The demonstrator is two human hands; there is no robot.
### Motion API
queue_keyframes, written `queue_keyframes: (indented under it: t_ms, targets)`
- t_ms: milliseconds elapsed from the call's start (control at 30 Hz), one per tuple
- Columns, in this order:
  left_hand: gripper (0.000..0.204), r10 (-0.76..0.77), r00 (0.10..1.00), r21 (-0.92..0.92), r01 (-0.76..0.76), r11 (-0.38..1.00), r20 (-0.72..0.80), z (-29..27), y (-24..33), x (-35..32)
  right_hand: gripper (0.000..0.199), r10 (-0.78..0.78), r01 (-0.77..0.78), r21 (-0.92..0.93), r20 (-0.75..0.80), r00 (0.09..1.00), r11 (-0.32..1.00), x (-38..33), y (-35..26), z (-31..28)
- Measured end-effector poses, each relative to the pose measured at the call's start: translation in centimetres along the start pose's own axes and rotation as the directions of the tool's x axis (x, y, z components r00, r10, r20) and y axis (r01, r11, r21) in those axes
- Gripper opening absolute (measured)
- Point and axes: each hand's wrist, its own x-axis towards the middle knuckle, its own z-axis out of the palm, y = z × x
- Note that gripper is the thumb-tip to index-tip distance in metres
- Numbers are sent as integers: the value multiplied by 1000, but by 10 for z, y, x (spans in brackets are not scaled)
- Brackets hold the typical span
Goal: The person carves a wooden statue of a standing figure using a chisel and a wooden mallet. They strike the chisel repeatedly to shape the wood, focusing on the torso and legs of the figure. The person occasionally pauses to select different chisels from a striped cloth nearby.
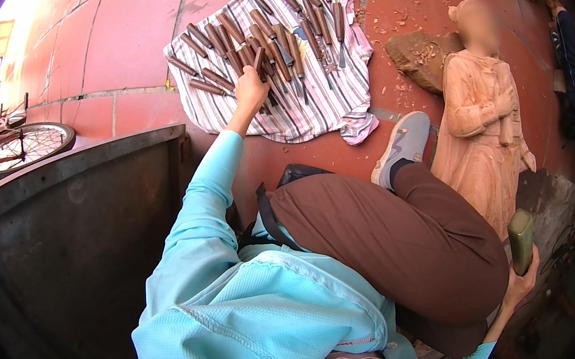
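My left hand (pixel 251 89) reaches over a striped cloth (pixel 215 120) and is closed on the brown wooden handle of a carving chisel (pixel 259 62); its blade is hidden. Around it lie several more carving chisels (pixel 339 27) with dark wooden handles and steel blades. At the lower right my right hand (pixel 525 282) is wrapped round a green, rounded block (pixel 521 242), held upright beside my knee. Just beyond that block lies a carved wooden figure (pixel 480 113) in a long robe, one arm bent across its chest.
A rough brown block (pixel 422 59) lies by the figure's head, among wood shavings (pixel 402 101) on red tiles (pixel 125 39). A dark metal-looking panel (pixel 78 250) rises at my left, with a bicycle wheel (pixel 21 148) beyond it. Another person's dark clothing (pixel 570 48) shows at far right.
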Motion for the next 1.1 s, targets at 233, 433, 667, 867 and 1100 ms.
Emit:
queue_keyframes:
  t_ms: [233,433,667,867,1100]
  targets:
    - [37,52,996,-30,-54,998,-78,5,-3,-17,50,30,-30,-7,-5,1000,1000,-2,-1,1]
    - [42,108,990,-130,-96,987,94,28,37,-45,52,2,-2,14,8,1000,1000,2,-5,1]
    - [42,4,989,-273,36,961,145,40,30,-35,52,-3,3,-5,-12,1000,1000,0,-4,1]
    - [34,-15,993,-225,42,974,117,35,20,-38,51,4,-4,-10,-17,1000,1000,-1,0,2]
    - [33,-20,994,-498,69,864,104,21,19,-55,51,5,-5,-6,-5,1000,1000,2,-8,1]
